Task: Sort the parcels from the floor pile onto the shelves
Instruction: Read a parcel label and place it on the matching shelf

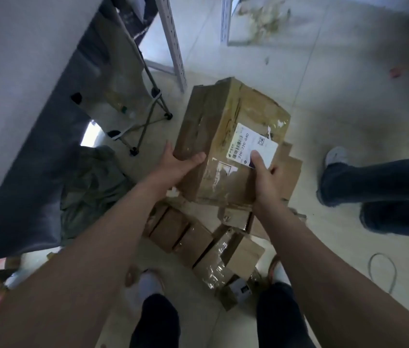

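A large, battered cardboard parcel [226, 126] wrapped in clear tape is held between both my hands above the floor pile. It carries a white shipping label [251, 144] with a barcode. My left hand [178, 162] grips its near left corner, thumb on top. My right hand [266, 174] grips the near right edge, thumb pressed on the label. Below it, several smaller cardboard parcels [198, 237] lie jumbled on the tiled floor between my feet.
A grey metal shelf upright [173, 43] stands ahead, with a second rack post [224, 21] beyond. A folding stool frame [145, 121] and a grey-green bag [93, 187] sit to the left. Another person's legs [379, 192] stand to the right. A wire loop [384, 270] lies at lower right.
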`<action>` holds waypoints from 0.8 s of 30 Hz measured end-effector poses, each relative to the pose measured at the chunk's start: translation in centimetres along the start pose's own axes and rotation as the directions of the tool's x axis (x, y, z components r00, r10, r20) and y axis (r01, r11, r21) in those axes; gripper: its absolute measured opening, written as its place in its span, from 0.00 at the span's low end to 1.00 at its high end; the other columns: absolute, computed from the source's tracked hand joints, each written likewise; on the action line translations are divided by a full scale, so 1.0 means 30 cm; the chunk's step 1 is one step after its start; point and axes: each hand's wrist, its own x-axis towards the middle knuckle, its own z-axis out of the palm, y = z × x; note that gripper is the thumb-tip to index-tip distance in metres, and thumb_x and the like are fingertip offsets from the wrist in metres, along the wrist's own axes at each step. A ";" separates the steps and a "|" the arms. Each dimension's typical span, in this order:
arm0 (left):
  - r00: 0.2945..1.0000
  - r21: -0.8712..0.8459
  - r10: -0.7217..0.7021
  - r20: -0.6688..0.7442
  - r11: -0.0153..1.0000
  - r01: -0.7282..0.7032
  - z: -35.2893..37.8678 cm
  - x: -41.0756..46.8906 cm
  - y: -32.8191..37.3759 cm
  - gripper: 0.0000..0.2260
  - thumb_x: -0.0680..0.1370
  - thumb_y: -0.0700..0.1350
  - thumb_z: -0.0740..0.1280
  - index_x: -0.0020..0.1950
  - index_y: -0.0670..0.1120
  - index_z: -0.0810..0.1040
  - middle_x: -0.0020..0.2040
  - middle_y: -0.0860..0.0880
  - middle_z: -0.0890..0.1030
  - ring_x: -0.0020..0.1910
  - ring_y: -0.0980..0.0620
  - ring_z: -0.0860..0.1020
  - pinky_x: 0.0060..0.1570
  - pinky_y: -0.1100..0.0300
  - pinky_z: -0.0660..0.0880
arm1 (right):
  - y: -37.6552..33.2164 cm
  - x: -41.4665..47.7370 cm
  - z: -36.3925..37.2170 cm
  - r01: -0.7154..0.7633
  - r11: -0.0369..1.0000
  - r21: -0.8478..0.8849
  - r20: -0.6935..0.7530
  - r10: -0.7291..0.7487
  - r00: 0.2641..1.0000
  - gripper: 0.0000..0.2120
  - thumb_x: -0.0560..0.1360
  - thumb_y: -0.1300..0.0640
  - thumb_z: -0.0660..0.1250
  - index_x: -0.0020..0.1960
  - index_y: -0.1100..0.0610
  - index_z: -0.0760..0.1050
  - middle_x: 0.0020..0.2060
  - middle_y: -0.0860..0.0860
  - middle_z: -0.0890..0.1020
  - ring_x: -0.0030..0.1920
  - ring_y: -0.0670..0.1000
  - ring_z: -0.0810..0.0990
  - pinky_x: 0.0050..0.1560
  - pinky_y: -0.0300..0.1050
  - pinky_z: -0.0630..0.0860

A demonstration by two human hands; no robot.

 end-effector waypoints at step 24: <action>0.829 0.075 0.557 0.054 0.825 -0.560 -0.518 -1.237 1.200 0.60 0.59 0.70 0.79 0.82 0.54 0.53 0.72 0.57 0.71 0.66 0.55 0.72 0.68 0.53 0.70 | -1.187 -1.374 -0.008 0.508 0.860 0.057 0.317 -0.498 0.807 0.06 0.77 0.53 0.68 0.44 0.53 0.77 0.35 0.49 0.78 0.39 0.51 0.76 0.39 0.43 0.71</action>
